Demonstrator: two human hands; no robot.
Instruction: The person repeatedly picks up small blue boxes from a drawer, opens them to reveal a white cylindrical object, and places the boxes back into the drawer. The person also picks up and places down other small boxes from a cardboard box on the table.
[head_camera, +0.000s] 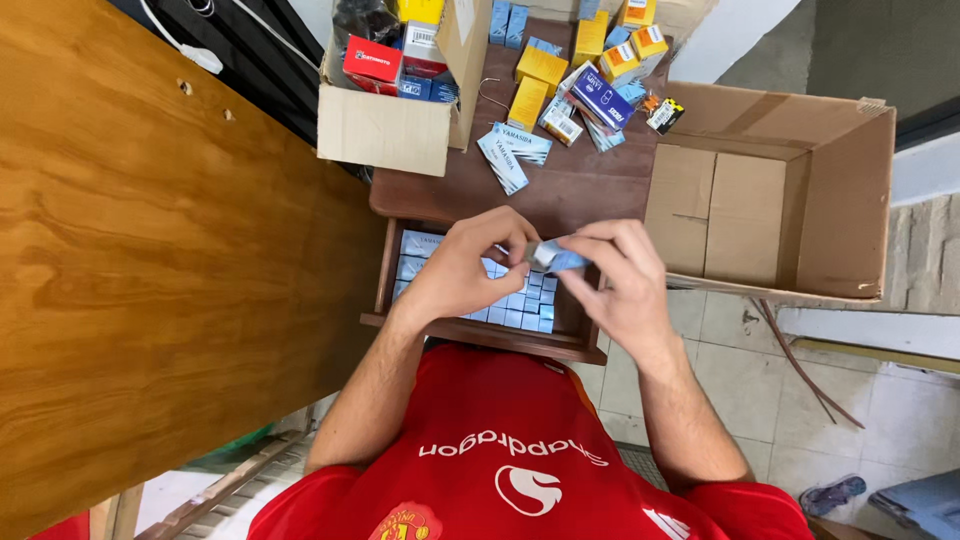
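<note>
Blue small box (558, 259) pinched between left hand (465, 270) and right hand (615, 280), both grasping it above open wooden drawer (480, 335) packed with pale blue boxes (520, 305), brown counter (580, 185) strewn with yellow boxes (540, 68), empty cardboard carton (775, 200) beside it

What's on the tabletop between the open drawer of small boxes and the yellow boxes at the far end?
Head view: two flat pale blue packets lie on the brown tabletop there.

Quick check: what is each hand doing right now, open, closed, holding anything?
Left hand: closed, fingers pinching one end of the small blue box.
Right hand: closed, gripping the other end of the same box, above the open drawer.
</note>
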